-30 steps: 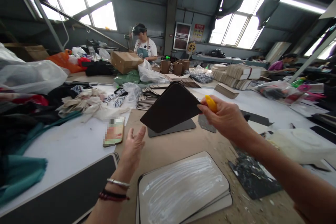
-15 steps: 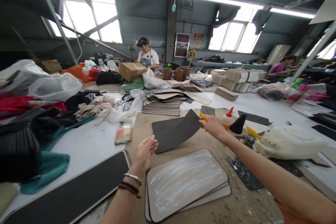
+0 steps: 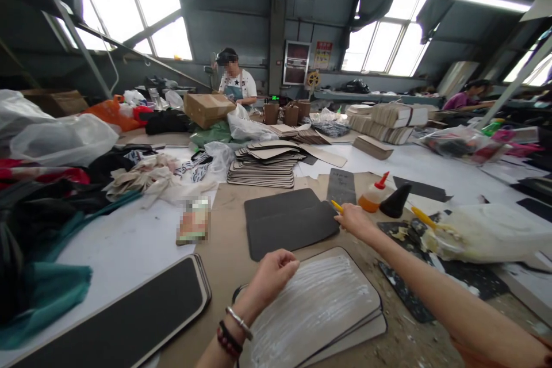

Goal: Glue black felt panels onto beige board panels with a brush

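The right hand is at the right edge of a dark flat panel, its fingers pressed together and pinching a yellow-handled tool. Only the yellow end shows past the fingers, so the tool's kind cannot be made out, nor can it be told whether its tip touches the panel. The left hand is loosely curled with nothing visible in it, over the far edge of a stack of pale boards; whether it touches them is hard to tell.

The panel lies flat on a brown paper sheet, just beyond the stack. The top board has white streaks and sits face up, seemingly so that the streaked surface stays free. A squeeze bottle with an orange nozzle and a black cone stand to the far right of the panel, within easy reach of the right hand, probably for that reason. A second yellow-handled tool rests against a white plastic bag further right.

Farther off lies a pile of dark-edged boards, and a co-worker stands at the far end of the table. A small pixelated object to the left cannot be identified.
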Tool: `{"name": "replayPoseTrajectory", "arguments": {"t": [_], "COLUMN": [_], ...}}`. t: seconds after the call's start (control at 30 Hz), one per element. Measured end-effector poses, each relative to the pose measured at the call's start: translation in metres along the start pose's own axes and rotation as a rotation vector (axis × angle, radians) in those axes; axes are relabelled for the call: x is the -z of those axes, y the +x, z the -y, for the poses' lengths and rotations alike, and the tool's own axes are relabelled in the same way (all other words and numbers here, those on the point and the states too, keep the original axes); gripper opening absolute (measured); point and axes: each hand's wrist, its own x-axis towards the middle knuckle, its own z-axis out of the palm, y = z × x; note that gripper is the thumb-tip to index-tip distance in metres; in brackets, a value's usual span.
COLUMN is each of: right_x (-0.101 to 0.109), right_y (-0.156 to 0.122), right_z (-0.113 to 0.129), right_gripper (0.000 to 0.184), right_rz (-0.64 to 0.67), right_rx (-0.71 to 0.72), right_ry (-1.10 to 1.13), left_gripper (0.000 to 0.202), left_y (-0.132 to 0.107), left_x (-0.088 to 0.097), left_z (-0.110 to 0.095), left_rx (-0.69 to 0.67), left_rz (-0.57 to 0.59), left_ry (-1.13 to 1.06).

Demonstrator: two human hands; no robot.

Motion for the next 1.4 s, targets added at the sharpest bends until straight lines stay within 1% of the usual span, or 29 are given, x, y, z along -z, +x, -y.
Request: {"name": "replayPoseTrajectory", "arguments": {"t": [0.1, 0.2, 0.27, 0.33, 0.37, 0.4, 0.43, 0.5, 0.53, 0.6, 0.67, 0.73, 0.8, 0.87, 0.93, 1.0, 1.07, 1.17, 1.27, 1.33, 1.4], "right_x": [0.007, 0.028, 0.048, 0.071, 0.082, 0.092, 0.1, 0.112, 0.115, 0.116, 0.112, 0.105, 0.094, 0.077, 0.053, 0.025, -0.002, -0.034, -0.049, -0.053, -0.054], "right_y": [0.002, -0.007, -0.023, -0.046, -0.06, -0.073, -0.086, -0.108, -0.116, -0.129, -0.137, -0.142, -0.145, -0.147, -0.147, -0.145, -0.142, -0.137, -0.133, -0.132, -0.131], "right_z": [0.003, 0.012, 0.022, 0.031, 0.035, 0.037, 0.039, 0.039, 0.037, 0.03, 0.021, 0.01, -0.001, -0.013, -0.026, -0.039, -0.05, -0.063, -0.072, -0.075, -0.077], "right_gripper": [0.013, 0.012, 0.011, 0.009, 0.009, 0.012, 0.015, 0.021, 0.024, 0.028, 0.031, 0.033, 0.035, 0.034, 0.031, 0.027, 0.022, 0.019, 0.02, 0.021, 0.022], "right_rz": [0.004, -0.021, -0.061, -0.121, -0.15, -0.165, -0.179, -0.191, -0.189, -0.165, -0.139, -0.119, -0.102, -0.08, -0.042, 0.008, 0.053, 0.059, 0.064, 0.084, 0.085], "right_rx": [0.002, 0.037, 0.105, 0.214, 0.25, 0.287, 0.308, 0.316, 0.307, 0.271, 0.23, 0.188, 0.157, 0.134, 0.113, 0.09, 0.083, 0.124, 0.16, 0.169, 0.169], "right_ry": [0.078, 0.164, 0.26, 0.442, 0.534, 0.616, 0.685, 0.793, 0.832, 0.872, 0.859, 0.813, 0.747, 0.649, 0.533, 0.426, 0.322, 0.148, 0.024, -0.012, -0.021], "left_gripper": [0.015, 0.029, 0.042, 0.052, 0.054, 0.053, 0.05, 0.034, 0.026, 0.017, 0.017, 0.018, 0.014, 0.013, 0.023, 0.035, 0.041, 0.039, 0.037, 0.037, 0.037], "left_y": [0.003, 0.004, 0.001, -0.005, -0.009, -0.013, -0.018, -0.029, -0.034, -0.046, -0.06, -0.076, -0.093, -0.111, -0.127, -0.137, -0.142, -0.142, -0.141, -0.141, -0.141], "left_x": [-0.014, -0.023, -0.025, -0.022, -0.019, -0.015, -0.01, 0.003, 0.01, 0.024, 0.038, 0.049, 0.056, 0.057, 0.053, 0.043, 0.033, 0.021, 0.018, 0.019, 0.021], "left_z": [-0.004, -0.011, -0.015, -0.018, -0.021, -0.023, -0.025, -0.03, -0.031, -0.034, -0.034, -0.032, -0.028, -0.019, -0.004, 0.015, 0.035, 0.055, 0.06, 0.058, 0.056], "left_rx": [0.03, 0.109, 0.193, 0.272, 0.307, 0.329, 0.328, 0.27, 0.219, 0.147, 0.119, 0.086, 0.078, 0.113, 0.166, 0.208, 0.235, 0.242, 0.243, 0.239, 0.249], "left_rz": [0.044, 0.077, 0.103, 0.12, 0.11, 0.081, 0.024, -0.146, -0.239, -0.364, -0.433, -0.482, -0.493, -0.451, -0.364, -0.288, -0.262, -0.261, -0.282, -0.302, -0.299], "left_ry": [-0.057, -0.202, -0.342, -0.479, -0.577, -0.695, -0.822, -1.041, -1.091, -1.091, -1.072, -0.994, -0.829, -0.614, -0.4, -0.188, 0.006, 0.266, 0.457, 0.516, 0.538]}}
